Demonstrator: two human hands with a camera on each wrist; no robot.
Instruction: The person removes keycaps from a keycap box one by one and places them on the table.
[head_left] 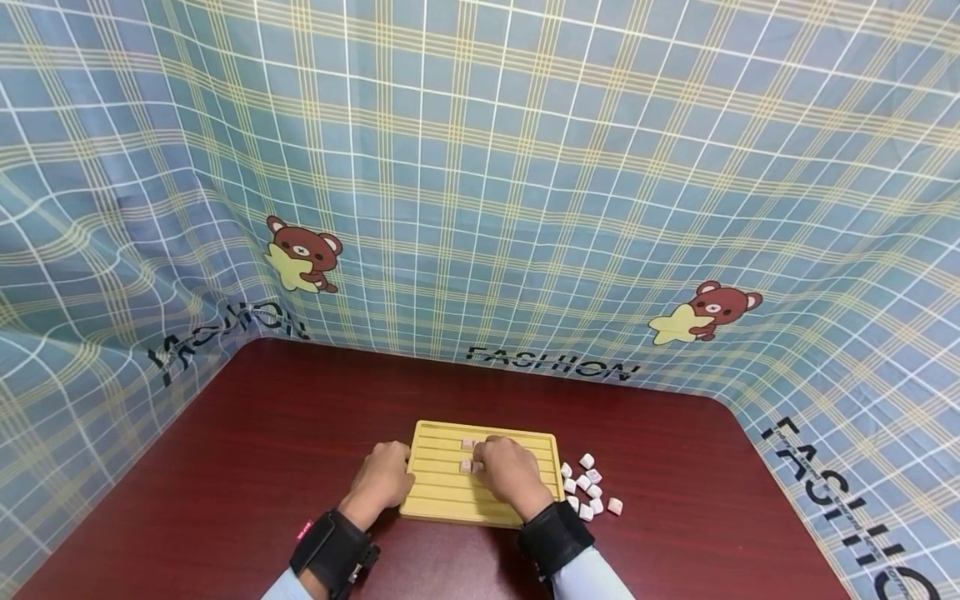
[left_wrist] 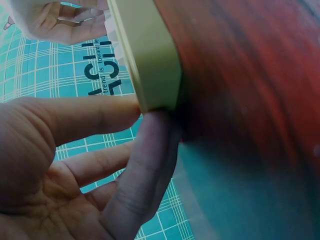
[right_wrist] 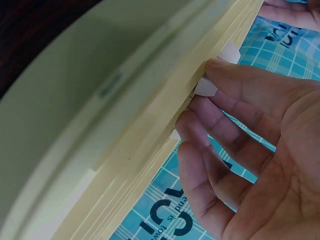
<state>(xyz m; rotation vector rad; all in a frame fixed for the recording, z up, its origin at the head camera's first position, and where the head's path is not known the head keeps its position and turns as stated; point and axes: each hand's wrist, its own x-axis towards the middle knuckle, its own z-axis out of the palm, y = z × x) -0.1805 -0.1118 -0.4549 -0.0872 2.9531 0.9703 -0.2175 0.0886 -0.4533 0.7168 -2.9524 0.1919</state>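
Observation:
A yellow ridged tray (head_left: 442, 500) lies on the table in the head view, with a few small pale tiles (head_left: 466, 466) standing on its ridges. My left hand (head_left: 384, 477) holds the tray's left edge; in the left wrist view the thumb is on the rim and the index finger (left_wrist: 147, 155) is against the side. Over the middle of the tray, my right hand (head_left: 513, 473) pinches a small white tile (right_wrist: 206, 88) between thumb and fingers, low at the ridges. Another white tile (right_wrist: 230, 52) stands just beyond the thumb. The right hand partly hides the tray's right half.
Several loose white tiles (head_left: 583, 483) lie close by the tray's right side on the dark red table (head_left: 315, 400). One tile (head_left: 615, 506) sits a little apart. A blue checked cloth (head_left: 480, 208) hangs behind and on both sides of the table.

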